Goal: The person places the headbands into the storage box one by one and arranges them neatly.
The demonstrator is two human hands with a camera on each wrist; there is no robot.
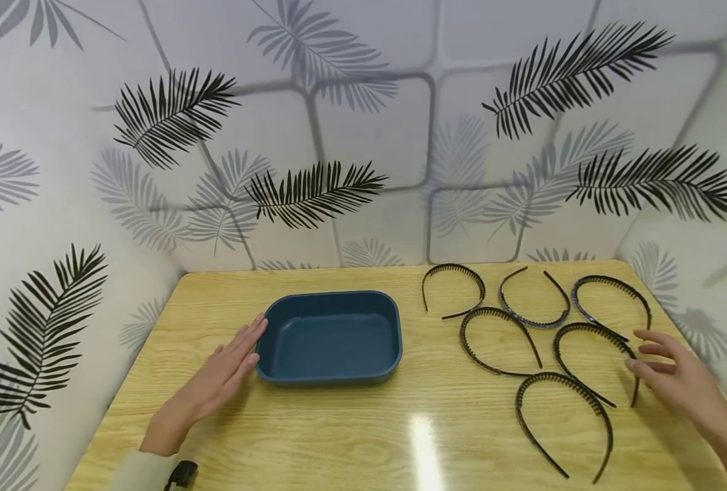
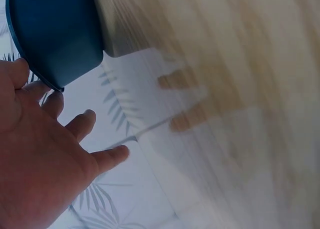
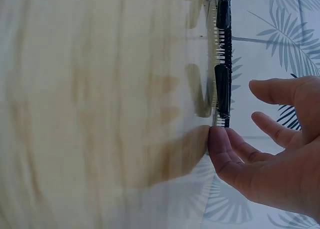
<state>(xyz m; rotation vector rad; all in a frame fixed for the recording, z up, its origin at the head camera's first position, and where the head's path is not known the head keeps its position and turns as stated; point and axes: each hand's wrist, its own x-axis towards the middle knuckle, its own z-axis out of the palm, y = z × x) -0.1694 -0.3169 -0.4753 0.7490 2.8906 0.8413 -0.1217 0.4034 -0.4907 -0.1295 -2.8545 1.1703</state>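
Dark blue for the tray point(image 1: 339, 341), left of middle on the yellowish wooden counter point(image 1: 314, 436); oblong, with rounded corners and a raised rim. Touches its left end with the left hand point(image 1: 219, 378), fingers point(image 1: 248, 339) extended and wrapped round nothing; from the left wrist, visibly spread, with tips against the rim. Wears a pale cuff point(image 1: 145, 470) and something black at that wrist.

On the right side of the counter, in a loose cluster: six dark headbands point(image 1: 550, 376), toothed along the inside. Along the back, three side by side, only the middle one with both ends toward the wall point(image 1: 376, 235); in front of these, two more; nearest of all, a single one.

Holds the right hand point(image 1: 683, 382) at the right edge of the cluster, with fingers parted, gently bent and clasping nothing. Just beside the thumb point(image 1: 641, 369), the right-hand headband of the middle pair; near the other fingertips, the ends of the back right one. Contact there: cannot tell. Behind everything, black and grey leaf prints on the pale wall.
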